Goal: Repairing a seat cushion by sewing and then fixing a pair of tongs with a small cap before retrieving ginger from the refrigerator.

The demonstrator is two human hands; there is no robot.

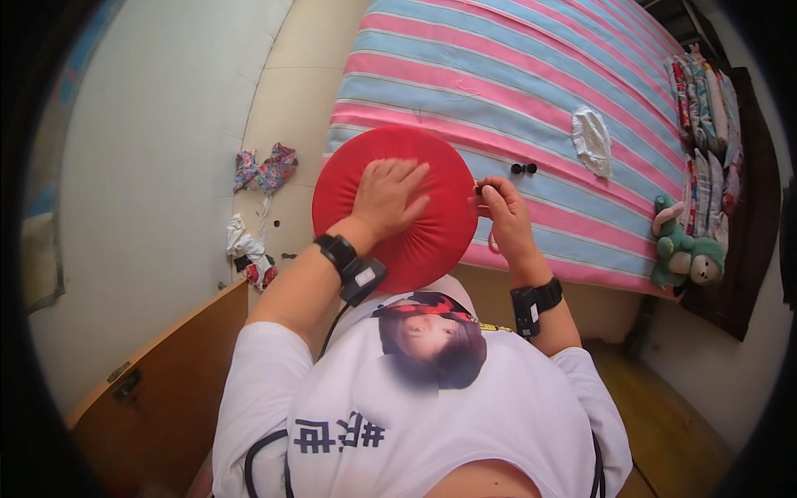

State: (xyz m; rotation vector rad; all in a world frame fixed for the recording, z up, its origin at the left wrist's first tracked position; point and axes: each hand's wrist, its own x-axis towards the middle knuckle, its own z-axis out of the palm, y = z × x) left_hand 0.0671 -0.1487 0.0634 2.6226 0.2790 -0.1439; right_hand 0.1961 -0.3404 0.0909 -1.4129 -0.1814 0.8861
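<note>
A round red cushion (452, 224) with gathered folds toward its middle rests in front of me, by the bed's edge. Across its top lies my left hand (388, 195), open, fingers spread and slightly blurred. At the cushion's right rim, my right hand (505, 212) is closed, thumb and fingertips pinching a small black piece (479, 190) that is mostly hidden. Below that hand shows part of a pinkish loop (493, 242), its kind unclear. Just beyond the right hand, two small black cylinders (524, 168) lie side by side on the bed.
The bed (548, 108) has a pink and blue striped cover, with a white cloth (591, 141) and loose threads on it. A green plush toy (689, 253) and folded fabrics (706, 108) line its right side. Fabric scraps (266, 170) litter the floor; a wooden panel (166, 398) stands lower left.
</note>
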